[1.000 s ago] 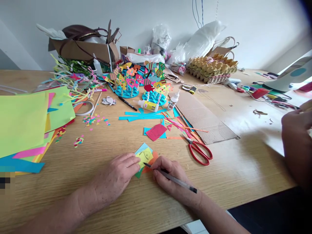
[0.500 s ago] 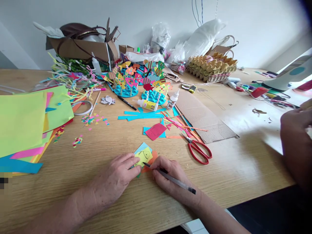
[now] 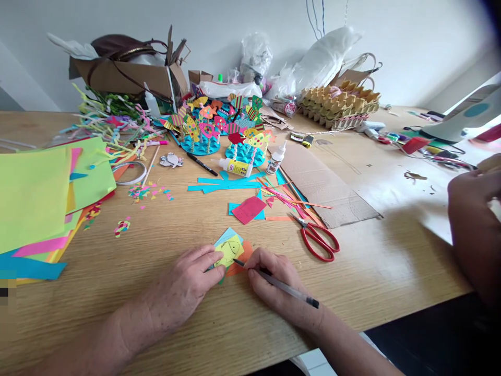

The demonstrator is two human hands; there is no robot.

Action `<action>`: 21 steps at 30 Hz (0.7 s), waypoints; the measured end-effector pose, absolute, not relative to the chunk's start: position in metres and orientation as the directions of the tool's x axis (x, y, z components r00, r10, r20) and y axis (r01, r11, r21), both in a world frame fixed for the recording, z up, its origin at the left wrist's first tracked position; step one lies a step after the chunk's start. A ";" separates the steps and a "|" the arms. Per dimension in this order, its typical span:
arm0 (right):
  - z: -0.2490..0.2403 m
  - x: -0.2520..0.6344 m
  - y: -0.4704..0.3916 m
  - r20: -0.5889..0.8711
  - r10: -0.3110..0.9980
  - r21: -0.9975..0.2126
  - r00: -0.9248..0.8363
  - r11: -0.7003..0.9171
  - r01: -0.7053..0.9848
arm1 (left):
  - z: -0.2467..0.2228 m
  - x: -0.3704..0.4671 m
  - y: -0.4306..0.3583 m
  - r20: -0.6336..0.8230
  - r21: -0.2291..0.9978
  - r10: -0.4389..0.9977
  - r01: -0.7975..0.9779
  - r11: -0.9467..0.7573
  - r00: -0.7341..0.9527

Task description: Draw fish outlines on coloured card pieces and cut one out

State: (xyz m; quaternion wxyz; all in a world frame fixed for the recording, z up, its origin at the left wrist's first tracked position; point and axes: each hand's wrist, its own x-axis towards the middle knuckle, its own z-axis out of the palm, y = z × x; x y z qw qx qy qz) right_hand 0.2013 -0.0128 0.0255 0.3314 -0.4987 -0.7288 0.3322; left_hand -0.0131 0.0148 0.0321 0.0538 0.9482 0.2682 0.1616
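A small yellow paper (image 3: 231, 247) with a fish drawn in dark lines lies on blue, green and orange paper pieces. My left hand (image 3: 195, 274) rests across its left side, fingers stretched out and pressing it to the table. In my right hand (image 3: 272, 271) is a pen (image 3: 291, 290), gripped between thumb and fingers. Its tip is at the lower right edge of the drawn fish. Beyond my hands, a dark pink paper piece (image 3: 249, 210) lies over blue paper. Red-handled scissors (image 3: 319, 240) lie to the right, their blades pointing away from me.
Coloured sheets (image 3: 31, 198) are stacked at left, with paper scraps (image 3: 148, 192) nearby. Two glue bottles (image 3: 276, 159) stand and lie before paper-fish models (image 3: 201, 146). A cardboard sheet (image 3: 324, 188) lies right of centre. Another person's arm (image 3: 475, 214) is at the right edge.
The pen tip has moved slightly right along the yellow paper, and my right hand has shifted with it. My left hand stays on the paper. The view has shifted slightly.
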 end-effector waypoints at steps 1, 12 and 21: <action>0.026 0.201 -0.013 0.155 0.947 -0.814 -0.281 0.284 0.507 | 0.032 -0.013 0.015 0.276 0.188 0.527 0.493 -0.850 0.804; 0.024 0.202 -0.012 0.165 0.945 -0.808 -0.283 0.294 0.510 | 0.031 -0.013 0.014 0.282 0.196 0.531 0.494 -0.847 0.799; 0.028 0.203 -0.013 0.140 0.950 -0.835 -0.280 0.265 0.482 | 0.032 -0.013 0.014 0.250 0.210 0.542 0.502 -0.839 0.802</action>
